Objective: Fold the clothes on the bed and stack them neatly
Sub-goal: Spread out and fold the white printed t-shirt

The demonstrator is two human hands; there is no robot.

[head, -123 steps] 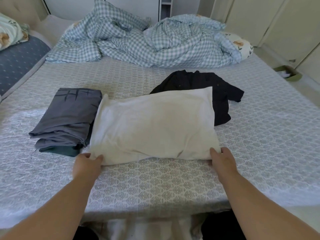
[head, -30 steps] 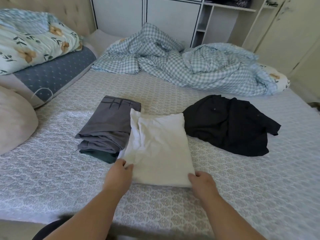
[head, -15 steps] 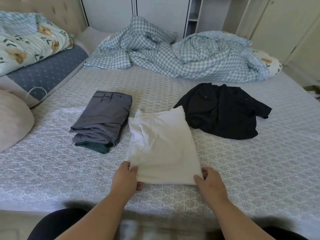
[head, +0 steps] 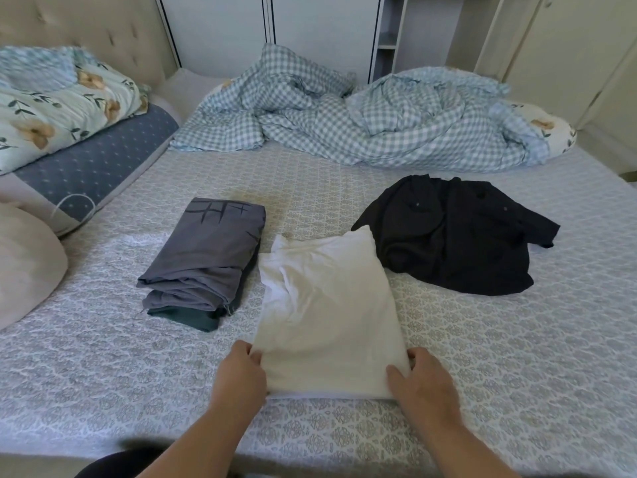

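Gripping white garment (head: 327, 305) on bed (head: 517, 357)

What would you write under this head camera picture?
Both hands grip a folded white shirt between a grey stack and a black garment.

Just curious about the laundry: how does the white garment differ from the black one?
The white garment is folded into a neat rectangle; the black garment lies crumpled and unfolded. Both hands grip the white one's near corners; nothing touches the black one, which lies farther away. Both rest on the bed.
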